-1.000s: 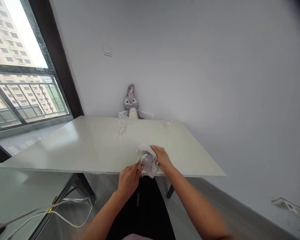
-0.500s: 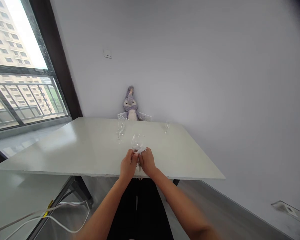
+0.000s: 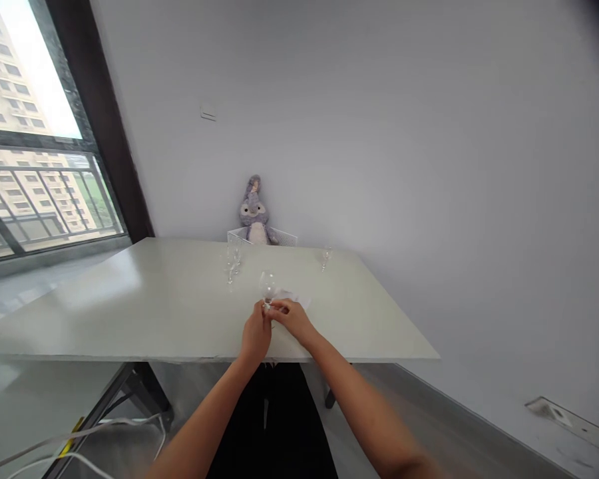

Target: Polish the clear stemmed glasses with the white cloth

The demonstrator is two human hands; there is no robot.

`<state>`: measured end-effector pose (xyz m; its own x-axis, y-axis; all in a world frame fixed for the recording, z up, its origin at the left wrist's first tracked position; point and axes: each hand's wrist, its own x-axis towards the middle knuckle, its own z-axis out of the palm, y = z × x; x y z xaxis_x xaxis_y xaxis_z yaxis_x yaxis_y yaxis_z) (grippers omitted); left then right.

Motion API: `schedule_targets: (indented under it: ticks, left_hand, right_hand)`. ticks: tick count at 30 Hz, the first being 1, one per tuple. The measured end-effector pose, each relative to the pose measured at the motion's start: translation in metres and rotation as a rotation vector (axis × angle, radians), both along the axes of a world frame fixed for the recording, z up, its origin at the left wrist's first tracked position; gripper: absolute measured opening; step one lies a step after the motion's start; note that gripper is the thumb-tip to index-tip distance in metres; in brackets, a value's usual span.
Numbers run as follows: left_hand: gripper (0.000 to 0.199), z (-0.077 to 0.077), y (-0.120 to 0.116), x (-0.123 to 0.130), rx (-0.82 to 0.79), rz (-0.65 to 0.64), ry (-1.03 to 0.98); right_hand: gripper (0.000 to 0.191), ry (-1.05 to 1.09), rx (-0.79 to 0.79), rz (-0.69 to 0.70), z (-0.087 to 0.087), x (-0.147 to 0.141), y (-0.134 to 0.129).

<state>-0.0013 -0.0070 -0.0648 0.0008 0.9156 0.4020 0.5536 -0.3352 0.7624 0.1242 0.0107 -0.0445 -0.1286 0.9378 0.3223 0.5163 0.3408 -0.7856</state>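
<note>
A clear wine glass (image 3: pixel 267 285) stands upright, bowl on top, above the front part of the table. My left hand (image 3: pixel 256 332) is closed around its stem just under the bowl. My right hand (image 3: pixel 292 318) meets it from the right, its fingers pinched at the stem. A white tissue (image 3: pixel 294 297) shows from behind the right hand's fingers and spreads out to the right; a bit of white also shows at the stem. The fingers partly hide the stem and foot of the glass.
Other clear stemmed glasses (image 3: pixel 233 263) stand at the back left of the white table (image 3: pixel 180 299), and one more glass (image 3: pixel 326 258) at the back right. A plush toy (image 3: pixel 254 216) sits in a white basket (image 3: pixel 285 238) by the wall. White cables (image 3: pixel 80 436) hang at lower left.
The tissue, earlier bunched under the bowl between both hands, now spreads to the right behind my right hand. My right fingers have turned toward the stem. The view has shifted slightly.
</note>
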Motion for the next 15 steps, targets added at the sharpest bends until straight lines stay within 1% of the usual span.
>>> schedule_targets:
  ticks: [2, 3, 5, 7, 8, 10, 12, 15]
  left_hand:
    - [0.037, -0.001, 0.001, 0.010, 0.032, -0.070, 0.062]
    - [0.040, 0.000, 0.002, 0.014, 0.062, -0.102, 0.092]
    - [0.046, 0.001, 0.003, 0.016, 0.142, -0.135, 0.158]
    - [0.051, 0.000, 0.006, 0.009, 0.205, -0.128, 0.218]
    - [0.052, -0.002, 0.009, 0.003, 0.207, -0.109, 0.242]
    - [0.049, -0.011, 0.015, -0.013, 0.151, -0.040, 0.273]
    - [0.045, -0.023, 0.020, -0.027, 0.080, 0.025, 0.299]
    - [0.036, -0.036, 0.024, -0.039, 0.020, 0.041, 0.284]
  right_hand:
    - [0.024, 0.228, -0.101, 0.028, -0.001, -0.006, -0.003]
    - [0.025, 0.311, -0.131, 0.006, -0.001, -0.006, -0.002]
    - [0.028, 0.396, -0.163, -0.060, 0.001, 0.000, 0.004]
    - [0.029, 0.399, -0.170, -0.141, 0.004, 0.018, 0.016]
    - [0.030, 0.388, -0.164, -0.187, 0.005, 0.030, 0.024]
    - [0.030, 0.363, -0.155, -0.277, 0.005, 0.058, 0.043]
    - [0.029, 0.321, -0.163, -0.384, 0.001, 0.087, 0.063]
    - [0.025, 0.233, -0.197, -0.528, -0.010, 0.121, 0.088]
